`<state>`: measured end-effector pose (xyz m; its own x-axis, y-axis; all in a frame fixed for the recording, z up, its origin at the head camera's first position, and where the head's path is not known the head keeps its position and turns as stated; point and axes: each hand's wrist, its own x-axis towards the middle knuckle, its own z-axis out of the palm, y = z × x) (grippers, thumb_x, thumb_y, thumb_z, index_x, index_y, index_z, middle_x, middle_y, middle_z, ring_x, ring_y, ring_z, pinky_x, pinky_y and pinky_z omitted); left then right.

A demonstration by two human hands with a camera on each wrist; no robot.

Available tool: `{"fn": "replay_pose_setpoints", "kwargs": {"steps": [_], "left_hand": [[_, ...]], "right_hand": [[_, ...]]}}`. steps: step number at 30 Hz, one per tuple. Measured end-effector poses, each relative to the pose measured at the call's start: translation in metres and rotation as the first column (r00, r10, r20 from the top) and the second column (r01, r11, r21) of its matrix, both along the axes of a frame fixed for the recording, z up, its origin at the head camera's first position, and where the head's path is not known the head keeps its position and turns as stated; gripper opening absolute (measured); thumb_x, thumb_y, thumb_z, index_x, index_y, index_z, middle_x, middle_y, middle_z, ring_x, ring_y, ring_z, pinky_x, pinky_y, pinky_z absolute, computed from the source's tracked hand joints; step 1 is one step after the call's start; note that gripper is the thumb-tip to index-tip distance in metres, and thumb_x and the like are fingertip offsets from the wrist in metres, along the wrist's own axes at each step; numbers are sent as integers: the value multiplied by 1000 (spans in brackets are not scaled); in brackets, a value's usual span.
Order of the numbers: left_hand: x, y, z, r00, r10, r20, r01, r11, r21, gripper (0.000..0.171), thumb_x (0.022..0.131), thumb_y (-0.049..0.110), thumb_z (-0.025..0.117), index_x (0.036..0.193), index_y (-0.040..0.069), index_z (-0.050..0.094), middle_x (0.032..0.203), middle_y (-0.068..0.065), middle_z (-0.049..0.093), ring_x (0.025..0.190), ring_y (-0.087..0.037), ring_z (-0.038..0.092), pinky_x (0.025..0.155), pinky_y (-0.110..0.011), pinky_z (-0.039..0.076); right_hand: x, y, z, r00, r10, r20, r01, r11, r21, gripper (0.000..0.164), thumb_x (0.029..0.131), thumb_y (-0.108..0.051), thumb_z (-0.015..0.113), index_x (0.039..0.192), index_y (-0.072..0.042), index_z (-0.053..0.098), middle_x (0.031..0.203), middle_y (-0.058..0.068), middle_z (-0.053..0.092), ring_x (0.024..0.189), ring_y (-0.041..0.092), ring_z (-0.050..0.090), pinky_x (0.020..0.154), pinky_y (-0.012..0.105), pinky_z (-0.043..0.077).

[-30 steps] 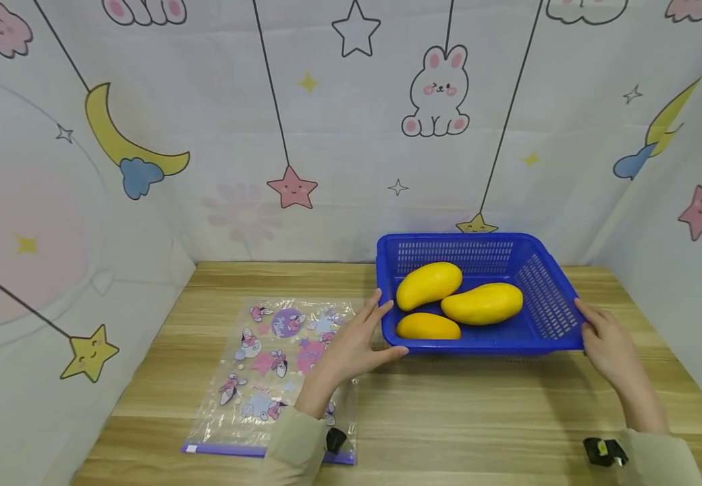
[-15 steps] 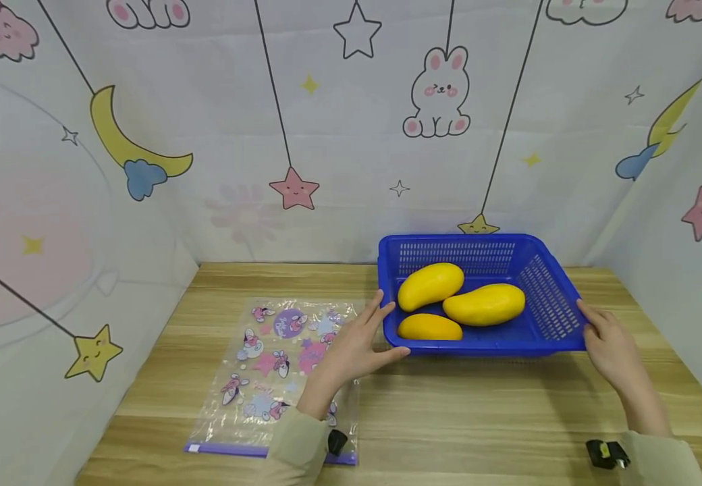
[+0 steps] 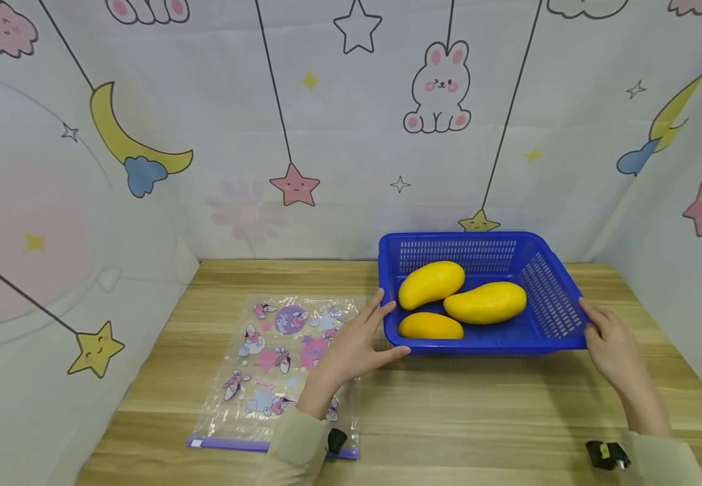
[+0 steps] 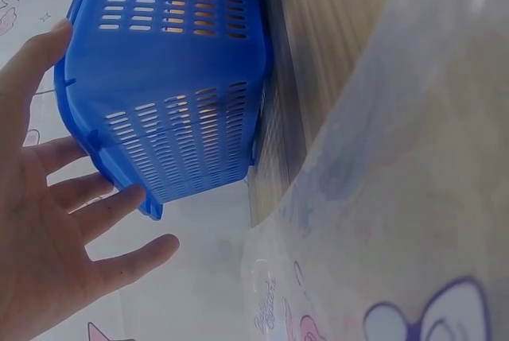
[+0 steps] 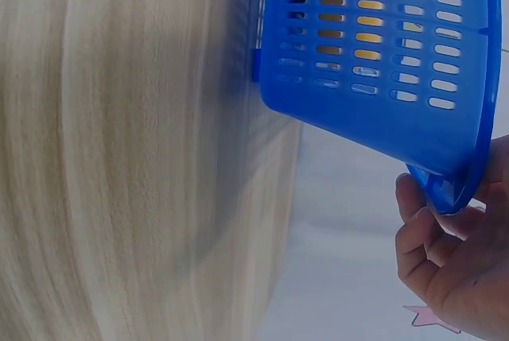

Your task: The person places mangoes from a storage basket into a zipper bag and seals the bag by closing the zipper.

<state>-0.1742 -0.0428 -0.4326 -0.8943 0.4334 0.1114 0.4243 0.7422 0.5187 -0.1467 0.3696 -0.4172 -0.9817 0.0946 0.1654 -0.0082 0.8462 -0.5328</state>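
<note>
A blue plastic basket [image 3: 484, 347] stands toward the back of the table, with three yellow mangoes [image 3: 486, 303] lying in it. My left hand [image 3: 354, 344] is at its near left corner, fingers spread and fairly straight, touching the rim. Seen from the left wrist, the thumb presses against the basket's front side and the other fingers reach along the rim. At the right end, my right hand [image 3: 612, 344] grips the rim; its fingers curl under the edge in the right wrist view [image 5: 453, 253]. Part of the front mango is hidden by the basket's front wall.
A clear zip bag [image 3: 229, 405] with cartoon prints and a purple slider strip lies flat on the wooden table [image 3: 478, 425], partly under the left forearm. White printed cloth [image 3: 357, 135] hangs at the back and both sides, close behind the basket.
</note>
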Motion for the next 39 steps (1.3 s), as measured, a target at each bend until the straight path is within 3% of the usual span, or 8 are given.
{"fn": "replay_pose_setpoints", "kwargs": {"steps": [16,25,39], "left_hand": [[4,1,0,1000,18,1,-18,1000,1,84,82,68,58,150,25,34,163,1,14,143,-33,35,112,-54,37],[7,0,-1,1000,22,-6,-21,1000,19,83,82,67,59,150,25,35,163,1,15,143,-33,34,111,-55,37],[11,-1,0,1000,17,-19,-17,1000,15,82,83,65,60,149,24,36,162,-1,18,143,-33,35,110,-56,38]], "right_hand": [[4,-3,-6,997,-53,-55,50,997,-50,49,99,-10,27,147,1,32,142,38,35,127,61,32,100,72,27],[6,-4,-8,998,-58,-33,56,997,-54,49,100,-11,27,148,0,30,144,36,35,129,60,32,100,73,27],[8,-5,-9,995,-71,-66,66,995,-79,50,99,-10,26,147,1,32,143,36,37,128,60,33,101,71,28]]}}
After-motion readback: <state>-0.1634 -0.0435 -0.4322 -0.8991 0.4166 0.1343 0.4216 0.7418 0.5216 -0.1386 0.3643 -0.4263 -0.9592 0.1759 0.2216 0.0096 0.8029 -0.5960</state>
